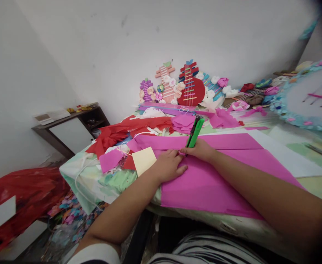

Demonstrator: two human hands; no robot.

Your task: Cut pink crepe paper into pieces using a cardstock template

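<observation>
A bright pink sheet lies on the table in front of me. My right hand is closed round a green-and-black utility knife, held steeply with its lower end down at the sheet. The tip itself is too small to make out clearly. A long straight line runs across the sheet near the knife, with a pink strip on its far side. Flat on the pink sheet, just left of the knife, rests my left hand, thumb apart from the fingers. Beside its wrist is a pale yellow card.
Red crepe paper and pink scraps are heaped behind. Paper-decorated instrument shapes, including a red one, lean against the wall. White sheets lie at right. Left of the table stand a low cabinet and a red plastic bag.
</observation>
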